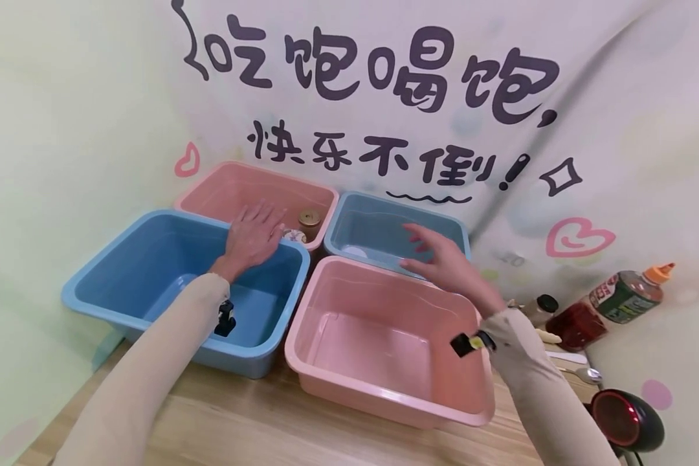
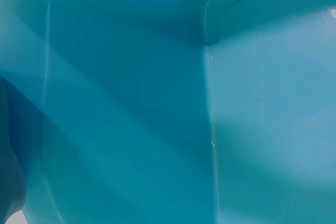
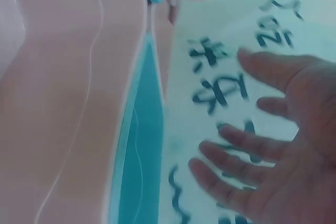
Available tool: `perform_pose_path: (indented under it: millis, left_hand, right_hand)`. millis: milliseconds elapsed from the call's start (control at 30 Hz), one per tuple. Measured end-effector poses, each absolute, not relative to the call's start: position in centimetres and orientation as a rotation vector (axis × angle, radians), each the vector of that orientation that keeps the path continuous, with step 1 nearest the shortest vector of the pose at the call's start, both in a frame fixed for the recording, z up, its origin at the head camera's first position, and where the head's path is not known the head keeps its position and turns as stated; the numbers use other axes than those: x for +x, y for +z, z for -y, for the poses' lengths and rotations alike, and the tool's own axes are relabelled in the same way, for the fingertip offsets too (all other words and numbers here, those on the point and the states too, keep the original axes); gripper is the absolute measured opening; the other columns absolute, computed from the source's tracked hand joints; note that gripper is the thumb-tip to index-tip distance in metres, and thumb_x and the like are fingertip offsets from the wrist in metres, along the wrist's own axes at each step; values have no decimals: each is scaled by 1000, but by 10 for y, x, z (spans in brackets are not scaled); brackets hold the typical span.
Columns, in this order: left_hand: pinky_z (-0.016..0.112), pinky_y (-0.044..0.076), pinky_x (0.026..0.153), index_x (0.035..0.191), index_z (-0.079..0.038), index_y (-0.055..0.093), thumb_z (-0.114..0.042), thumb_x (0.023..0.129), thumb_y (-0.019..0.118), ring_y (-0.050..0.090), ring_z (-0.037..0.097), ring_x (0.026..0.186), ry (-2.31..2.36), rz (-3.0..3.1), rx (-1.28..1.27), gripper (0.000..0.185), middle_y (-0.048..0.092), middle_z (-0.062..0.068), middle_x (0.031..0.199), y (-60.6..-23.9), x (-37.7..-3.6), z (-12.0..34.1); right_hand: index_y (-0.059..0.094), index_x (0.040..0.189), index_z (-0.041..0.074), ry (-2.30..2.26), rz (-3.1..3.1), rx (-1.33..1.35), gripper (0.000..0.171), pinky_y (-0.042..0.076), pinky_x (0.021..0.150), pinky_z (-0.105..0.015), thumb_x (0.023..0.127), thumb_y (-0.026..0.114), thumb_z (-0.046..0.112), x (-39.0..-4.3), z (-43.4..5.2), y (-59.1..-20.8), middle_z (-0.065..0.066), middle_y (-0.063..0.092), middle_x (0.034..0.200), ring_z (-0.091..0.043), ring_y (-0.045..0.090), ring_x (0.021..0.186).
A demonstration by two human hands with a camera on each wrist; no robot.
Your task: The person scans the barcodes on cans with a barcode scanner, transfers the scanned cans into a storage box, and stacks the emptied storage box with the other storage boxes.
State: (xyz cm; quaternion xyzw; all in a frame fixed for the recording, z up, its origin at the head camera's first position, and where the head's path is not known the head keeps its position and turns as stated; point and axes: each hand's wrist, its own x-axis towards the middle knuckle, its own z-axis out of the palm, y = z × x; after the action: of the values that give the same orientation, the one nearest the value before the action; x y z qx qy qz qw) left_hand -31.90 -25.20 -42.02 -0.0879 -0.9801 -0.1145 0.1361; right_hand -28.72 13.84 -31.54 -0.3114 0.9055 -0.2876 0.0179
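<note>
My left hand [image 1: 255, 236], its fingers straight, reaches across the far rim of the large blue basin [image 1: 151, 249] toward the pink basin behind [image 1: 239, 181]. In that back pink basin a can with a gold lid [image 1: 309, 220] and a white patterned item [image 1: 294, 235] sit just right of my fingers. My right hand [image 1: 445, 262] hovers over the near rim of the back blue basin [image 1: 396, 217], fingers spread and holding nothing. Below that hand stands the front pink basin [image 1: 373, 343]. The left wrist view shows mostly blue basin wall [image 2: 131, 103]; the right hand [image 3: 273, 150] fills the right wrist view's right side.
At the right stand a sauce bottle [image 1: 617, 304] with an orange cap and a jar with a black lid [image 1: 543, 307]. A spoon [image 1: 587, 375] and a black device glowing red [image 1: 623, 417] lie nearer. A cloth with lettering [image 1: 361, 84] hangs behind the basins.
</note>
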Motion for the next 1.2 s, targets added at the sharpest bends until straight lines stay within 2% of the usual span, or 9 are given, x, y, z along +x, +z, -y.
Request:
perform_pose_path:
  millis: [200, 300, 433, 533, 633, 700, 833, 1000, 1200]
  left_hand:
    - [57, 14, 125, 154, -11, 37, -36, 105, 38, 23, 38, 153, -318, 2830, -274, 56, 35, 17, 161, -421, -320, 252]
    - [58, 13, 125, 154, -11, 38, -36, 104, 38, 23, 38, 152, -324, 2832, -275, 55, 35, 17, 161, -423, -319, 252]
    - [57, 13, 125, 154, -12, 38, -36, 105, 37, 23, 38, 153, -331, 2843, -269, 55, 34, 17, 161, -421, -319, 251]
    - [57, 12, 125, 154, -12, 38, -37, 105, 36, 22, 38, 153, -308, 2849, -265, 56, 34, 17, 162, -420, -320, 251]
    - [56, 13, 125, 154, -12, 37, -37, 105, 36, 23, 38, 153, -280, 2848, -268, 56, 33, 17, 162, -420, -321, 252]
    - [56, 12, 125, 154, -12, 37, -37, 105, 36, 23, 38, 153, -281, 2846, -269, 55, 34, 17, 162, -420, -320, 251]
    - [56, 12, 125, 155, -11, 36, -36, 105, 36, 22, 38, 153, -292, 2853, -268, 56, 33, 17, 162, -420, -319, 252]
    - [57, 11, 125, 155, -10, 34, -35, 105, 36, 19, 39, 153, -310, 2876, -274, 56, 30, 19, 163, -418, -318, 250]
    - [58, 10, 125, 156, -9, 32, -35, 106, 36, 19, 40, 153, -340, 2880, -280, 57, 29, 20, 163, -417, -317, 251]
  right_hand:
    - [36, 151, 3, -994, -2840, -614, 72, 55, 91, -59, 91, 73, 17, -255, -201, -329, -30, 50, 139, -49, 58, 119]
    - [36, 151, 4, -1017, -2838, -422, 72, 56, 90, -59, 91, 73, 20, -237, -222, -339, -31, 47, 142, -52, 55, 123]
    - [39, 150, 4, -1150, -2839, -198, 69, 56, 91, -58, 90, 73, 16, -218, -242, -355, -30, 47, 142, -51, 53, 125]
    - [39, 150, 3, -1288, -2773, -75, 68, 57, 92, -53, 90, 71, 10, -209, -252, -367, -30, 45, 143, -50, 51, 128]
    - [38, 149, 2, -1376, -2681, -26, 67, 60, 88, -45, 90, 70, 7, -203, -258, -380, -31, 44, 143, -49, 54, 125]
    - [39, 148, 0, -1415, -2636, -29, 66, 62, 83, -40, 90, 70, 5, -199, -261, -388, -32, 45, 142, -45, 59, 120]
    - [47, 142, -1, -1510, -2598, -11, 58, 62, 80, -34, 89, 70, 5, -195, -260, -398, -31, 51, 137, -29, 68, 107]
    - [48, 141, -1, -1642, -2532, 42, 56, 60, 77, -28, 89, 70, 4, -193, -262, -406, -29, 51, 135, -7, 67, 94]
    - [46, 142, -2, -1755, -2461, 31, 58, 60, 74, -26, 90, 70, 4, -195, -265, -414, -26, 48, 134, -2, 66, 89]
